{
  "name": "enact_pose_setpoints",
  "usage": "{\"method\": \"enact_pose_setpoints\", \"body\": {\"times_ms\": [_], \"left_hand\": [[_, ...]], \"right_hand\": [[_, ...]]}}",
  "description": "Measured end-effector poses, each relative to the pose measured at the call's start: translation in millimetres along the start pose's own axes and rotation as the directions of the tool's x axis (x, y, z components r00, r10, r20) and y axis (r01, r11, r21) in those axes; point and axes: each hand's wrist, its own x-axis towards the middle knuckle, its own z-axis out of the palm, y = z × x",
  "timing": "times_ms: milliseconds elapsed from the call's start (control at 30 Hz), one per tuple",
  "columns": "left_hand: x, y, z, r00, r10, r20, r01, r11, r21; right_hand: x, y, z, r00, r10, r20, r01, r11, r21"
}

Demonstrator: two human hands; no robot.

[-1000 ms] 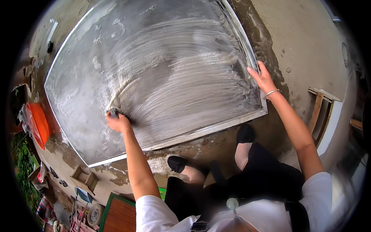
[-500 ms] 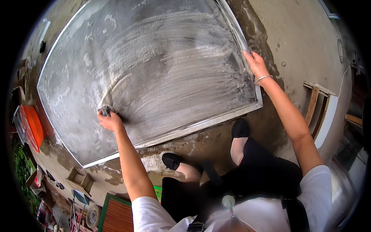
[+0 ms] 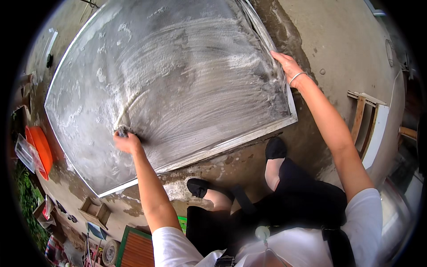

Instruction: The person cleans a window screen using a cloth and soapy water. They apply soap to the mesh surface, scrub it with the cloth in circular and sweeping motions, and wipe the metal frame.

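Note:
A large flat mesh screen (image 3: pixel 191 78) in a pale metal frame (image 3: pixel 222 148) lies before me, streaked with whitish suds in curved strokes. Bunched in my left hand (image 3: pixel 128 143) is a grey scouring pad (image 3: pixel 123 131), pressed to the mesh left of the middle. A foamy curved line runs up from the pad. My right hand (image 3: pixel 289 68) grips the frame's right side, above the near right corner. Its thumb lies on top, and the fingertips under the edge are hidden.
My black shoes (image 3: pixel 198 187) stand on the wet concrete floor (image 3: pixel 311 129) by the frame's near edge. An orange basin (image 3: pixel 40 149) is at left. A small wooden crate (image 3: pixel 94 212) and a wheel (image 3: pixel 110 252) sit lower left. A wooden frame (image 3: pixel 371 124) stands at right.
My right hand has shifted a little farther up the frame's side. The left hand and the scouring pad stay at almost the same spot on the mesh. The whole view has moved slightly.

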Motion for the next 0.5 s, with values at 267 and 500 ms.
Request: {"method": "enact_pose_setpoints", "body": {"times_ms": [267,500], "left_hand": [[-6.6,8.0,-5.1,1.0,-0.004,-0.001,0.004,1.0,-0.004],[-12.7,20.1,-6.8,0.999,-0.037,-0.015,0.037,0.999,0.039]], "right_hand": [[-3.9,7.4,17.8,0.883,-0.447,-0.141,0.328,0.803,-0.498],[24.2,18.7,-0.1,0.66,-0.733,0.162,0.639,0.434,-0.635]]}}
